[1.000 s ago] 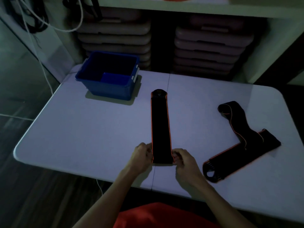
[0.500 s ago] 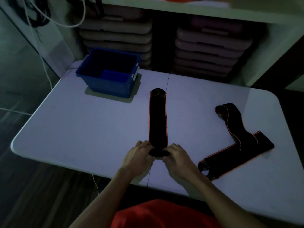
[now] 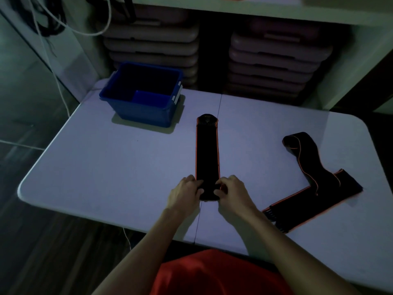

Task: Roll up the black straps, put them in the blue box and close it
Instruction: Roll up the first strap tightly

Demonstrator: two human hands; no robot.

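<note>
Blue box (image 3: 144,96) open; hands (image 3: 209,192) pinch rolled strap (image 3: 207,154) end

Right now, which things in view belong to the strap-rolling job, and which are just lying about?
Job:
- strap being rolled, held by left hand and right hand
- two crossed straps
- blue box, open

Lying about:
- stacked trays
- white cable

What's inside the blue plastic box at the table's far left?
No straps show inside the open blue plastic box; only its dark interior and a lit patch of blue floor are visible. The near wall hides the front of the floor, so that part cannot be checked.
</note>
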